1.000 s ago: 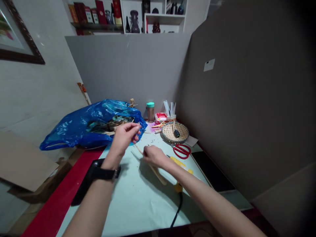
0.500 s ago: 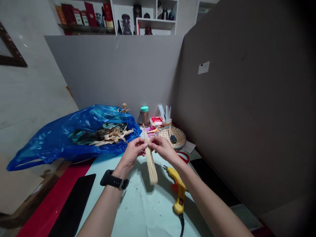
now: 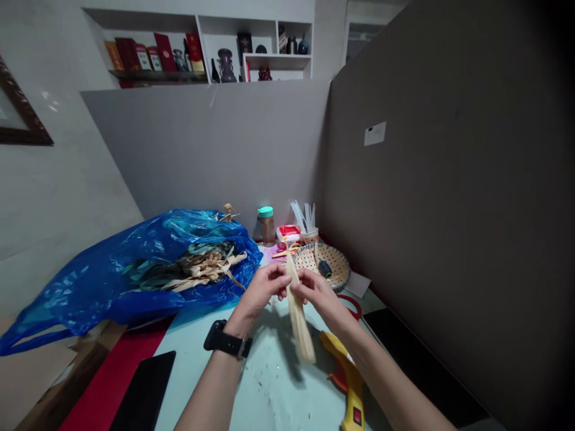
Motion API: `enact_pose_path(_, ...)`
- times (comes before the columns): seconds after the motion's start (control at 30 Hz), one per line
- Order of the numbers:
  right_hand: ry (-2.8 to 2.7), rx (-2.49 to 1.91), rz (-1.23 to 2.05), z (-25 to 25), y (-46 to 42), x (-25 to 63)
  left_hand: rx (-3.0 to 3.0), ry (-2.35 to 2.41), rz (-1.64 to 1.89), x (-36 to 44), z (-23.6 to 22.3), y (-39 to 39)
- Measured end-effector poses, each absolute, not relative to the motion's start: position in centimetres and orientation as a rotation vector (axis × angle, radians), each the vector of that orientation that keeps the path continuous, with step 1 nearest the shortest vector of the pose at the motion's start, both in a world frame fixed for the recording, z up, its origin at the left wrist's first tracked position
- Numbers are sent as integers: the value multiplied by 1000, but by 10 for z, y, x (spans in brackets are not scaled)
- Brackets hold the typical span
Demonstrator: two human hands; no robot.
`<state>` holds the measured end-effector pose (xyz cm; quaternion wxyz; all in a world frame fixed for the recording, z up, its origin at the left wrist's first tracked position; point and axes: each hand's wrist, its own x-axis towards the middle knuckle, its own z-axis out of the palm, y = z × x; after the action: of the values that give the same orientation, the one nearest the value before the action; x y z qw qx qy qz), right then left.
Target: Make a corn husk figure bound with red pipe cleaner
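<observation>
A long pale dried-leaf strip (image 3: 300,326) hangs upright above the pale green table mat (image 3: 269,389). My left hand (image 3: 263,291) pinches its upper part from the left, a black watch on that wrist. My right hand (image 3: 320,295) pinches the same strip from the right, fingertips nearly touching the left ones. Both hands sit in front of the woven basket (image 3: 335,278).
A blue plastic bag (image 3: 112,275) of dried leaf strips lies at the left. A yellow glue gun (image 3: 350,389) lies under my right forearm, red scissors (image 3: 353,304) beside it. A green-lidded jar (image 3: 266,225), a cup of glue sticks (image 3: 308,224) and grey partition walls stand behind. A black phone (image 3: 144,392) lies bottom left.
My right hand lifted the leaf strip off the mat and my left hand joined it. Both now hold it upright, a little further right than half a second ago.
</observation>
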<state>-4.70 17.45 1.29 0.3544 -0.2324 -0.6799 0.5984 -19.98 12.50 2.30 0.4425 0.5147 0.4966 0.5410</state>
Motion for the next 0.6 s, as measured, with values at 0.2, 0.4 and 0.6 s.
enact_pose_path(0.2, -1666, -737, 1364, 4, 185, -44, 1871, 2446, 1330, -254, 67, 144)
enact_pose_path(0.4, -1734, -726, 1337, 40, 182, -43, 1989, 3194, 281, -339, 98, 153)
enact_pose_path(0.6, -2053, -833, 888, 65, 233, -97, 1973, 3038, -117, -379, 82, 136)
